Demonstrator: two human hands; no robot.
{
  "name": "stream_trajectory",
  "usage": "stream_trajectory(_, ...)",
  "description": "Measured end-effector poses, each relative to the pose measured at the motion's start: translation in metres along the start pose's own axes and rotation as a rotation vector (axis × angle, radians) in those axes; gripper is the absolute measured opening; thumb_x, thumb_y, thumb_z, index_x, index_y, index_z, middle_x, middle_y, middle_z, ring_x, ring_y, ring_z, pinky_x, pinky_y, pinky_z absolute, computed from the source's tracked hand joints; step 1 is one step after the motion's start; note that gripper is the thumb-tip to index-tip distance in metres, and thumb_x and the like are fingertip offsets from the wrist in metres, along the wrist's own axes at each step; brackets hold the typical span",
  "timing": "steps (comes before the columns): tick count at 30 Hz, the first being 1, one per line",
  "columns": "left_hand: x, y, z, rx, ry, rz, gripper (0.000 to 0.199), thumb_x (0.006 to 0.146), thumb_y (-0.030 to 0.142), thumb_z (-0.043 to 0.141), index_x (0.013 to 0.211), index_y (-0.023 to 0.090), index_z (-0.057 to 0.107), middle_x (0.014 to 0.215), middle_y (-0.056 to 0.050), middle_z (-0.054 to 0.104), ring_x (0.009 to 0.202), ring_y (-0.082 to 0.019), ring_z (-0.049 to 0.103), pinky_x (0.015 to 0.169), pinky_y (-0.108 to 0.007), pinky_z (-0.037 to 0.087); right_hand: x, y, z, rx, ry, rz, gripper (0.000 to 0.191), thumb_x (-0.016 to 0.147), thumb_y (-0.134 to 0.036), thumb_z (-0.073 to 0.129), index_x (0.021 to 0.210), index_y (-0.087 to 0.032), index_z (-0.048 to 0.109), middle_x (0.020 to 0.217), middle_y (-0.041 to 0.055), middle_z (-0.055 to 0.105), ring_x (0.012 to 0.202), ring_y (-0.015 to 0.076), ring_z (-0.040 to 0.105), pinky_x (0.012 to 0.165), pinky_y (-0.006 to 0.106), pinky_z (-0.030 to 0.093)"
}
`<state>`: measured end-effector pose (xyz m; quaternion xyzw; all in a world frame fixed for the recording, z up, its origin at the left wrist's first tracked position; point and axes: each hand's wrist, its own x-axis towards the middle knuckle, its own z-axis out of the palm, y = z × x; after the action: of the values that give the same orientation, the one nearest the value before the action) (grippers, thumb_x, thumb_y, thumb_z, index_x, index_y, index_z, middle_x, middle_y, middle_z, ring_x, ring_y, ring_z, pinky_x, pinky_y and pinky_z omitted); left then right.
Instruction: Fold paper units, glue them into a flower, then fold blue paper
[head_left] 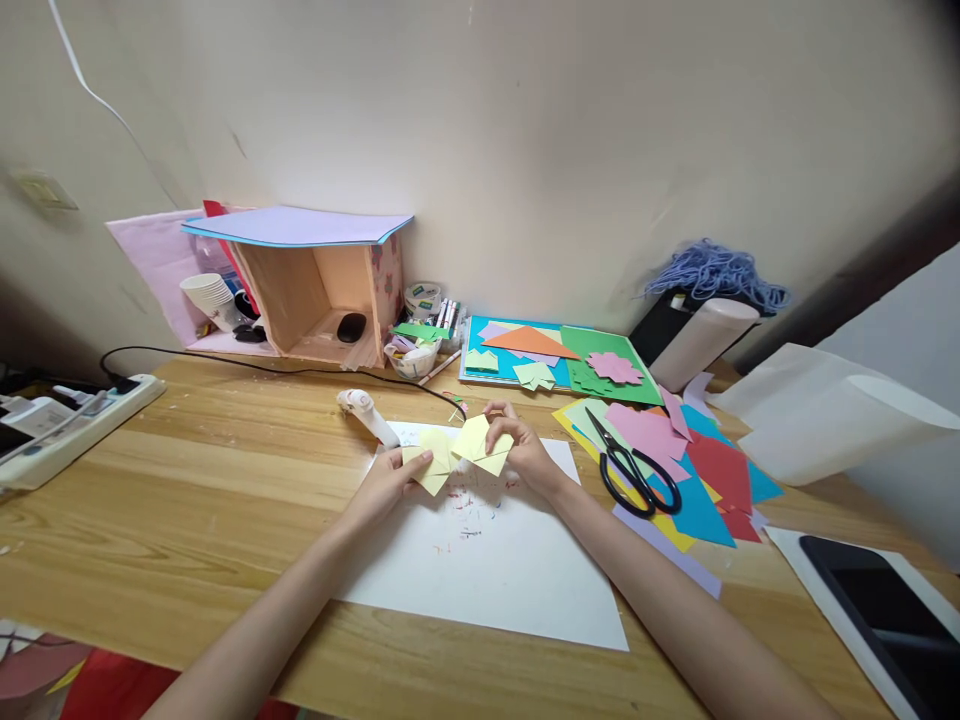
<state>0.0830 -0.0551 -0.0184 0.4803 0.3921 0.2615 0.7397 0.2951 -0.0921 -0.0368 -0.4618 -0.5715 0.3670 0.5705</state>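
Pinched in my left hand is a folded pale yellow paper with pointed corners. My right hand grips a second folded yellow paper, its fingers over the right edge. The two pieces are side by side; whether they touch or overlap I cannot tell. Both are held above a white sheet marked with small red and blue strokes. A white glue gun with a black cord stands just beyond my left hand.
Black-handled scissors lie on coloured paper scraps to the right. A phone is at the front right. Behind are a cardboard box, a bowl and a blue board with paper cut-outs. A power strip sits left.
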Motion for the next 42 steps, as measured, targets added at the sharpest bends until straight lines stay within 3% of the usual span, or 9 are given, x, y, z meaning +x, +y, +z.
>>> stream_trajectory(11,0.001,-0.002,0.000,0.007,-0.015,-0.028,0.043,0.058,0.044,0.074,0.084,0.010,0.068,0.086,-0.011,0.070,0.083,-0.023,0.064,0.077,-0.029,0.049,-0.003,-0.001,0.003,-0.073,-0.154,-0.072,0.013,0.060,-0.015,0.071,0.053,-0.019,0.062,0.099,0.0041,0.040,0.099,0.0208,0.047,0.090,0.037,0.038)
stream_trajectory(18,0.001,-0.006,0.000,0.028,-0.062,-0.014,0.043,0.061,0.046,0.071,0.084,0.009,0.067,0.087,-0.012,0.070,0.082,-0.023,0.064,0.078,-0.031,0.049,-0.007,-0.006,0.013,-0.132,-0.092,-0.108,0.009,0.064,-0.015,0.069,0.058,-0.020,0.064,0.100,0.0045,0.041,0.097,0.0204,0.048,0.088,0.036,0.040)
stream_trajectory(22,0.002,-0.007,-0.002,0.050,-0.051,0.000,0.039,0.063,0.044,0.070,0.080,0.010,0.067,0.083,-0.011,0.070,0.076,-0.020,0.065,0.071,-0.027,0.049,-0.011,-0.008,0.020,-0.202,-0.077,-0.112,0.010,0.065,-0.012,0.067,0.062,-0.021,0.064,0.097,0.0039,0.041,0.097,0.0200,0.047,0.089,0.035,0.039)
stream_trajectory(26,0.001,-0.005,-0.001,0.094,0.057,0.009,0.039,0.061,0.044,0.072,0.077,0.009,0.068,0.078,-0.011,0.070,0.068,-0.020,0.064,0.062,-0.026,0.048,-0.011,-0.009,0.022,-0.122,-0.072,-0.032,0.010,0.072,-0.017,0.058,0.079,-0.022,0.063,0.097,0.0040,0.047,0.099,0.0198,0.049,0.088,0.035,0.040)
stream_trajectory(30,-0.002,-0.001,0.002,0.101,0.113,-0.002,0.042,0.058,0.044,0.073,0.080,0.008,0.068,0.077,-0.011,0.070,0.069,-0.022,0.065,0.062,-0.028,0.049,-0.008,-0.008,0.022,0.152,-0.005,0.194,0.026,0.081,-0.028,0.044,0.105,-0.024,0.053,0.097,0.0040,0.056,0.091,0.0181,0.055,0.074,0.031,0.046)
stream_trajectory(32,-0.003,0.000,0.003,0.098,0.117,-0.001,0.042,0.057,0.044,0.073,0.080,0.009,0.068,0.076,-0.010,0.070,0.069,-0.022,0.065,0.062,-0.028,0.050,-0.007,-0.008,0.022,0.212,0.002,0.300,0.026,0.081,-0.036,0.045,0.101,-0.023,0.054,0.093,0.0031,0.058,0.079,0.0164,0.056,0.063,0.027,0.047)
stream_trajectory(35,-0.003,-0.001,0.003,0.091,0.111,0.002,0.043,0.056,0.045,0.074,0.080,0.009,0.068,0.075,-0.010,0.070,0.069,-0.022,0.065,0.063,-0.030,0.051,-0.007,-0.006,0.022,0.210,0.026,0.345,0.025,0.076,-0.044,0.054,0.080,-0.020,0.058,0.077,0.0004,0.059,0.063,0.0132,0.053,0.053,0.023,0.042)
stream_trajectory(39,-0.003,-0.002,0.003,0.098,0.099,0.010,0.045,0.056,0.046,0.073,0.080,0.009,0.068,0.076,-0.010,0.070,0.069,-0.022,0.065,0.063,-0.030,0.051,-0.006,-0.004,0.022,0.261,0.069,0.380,0.035,0.074,-0.053,0.054,0.072,-0.018,0.059,0.068,0.0001,0.057,0.061,0.0134,0.052,0.053,0.023,0.040)
stream_trajectory(42,-0.003,-0.002,0.002,0.098,0.063,0.006,0.046,0.058,0.047,0.072,0.083,0.009,0.067,0.079,-0.011,0.070,0.071,-0.023,0.065,0.065,-0.030,0.051,-0.006,-0.004,0.023,0.161,0.046,0.359,0.030,0.068,-0.047,0.064,0.072,-0.018,0.057,0.066,-0.0008,0.056,0.059,0.0129,0.050,0.051,0.022,0.036)
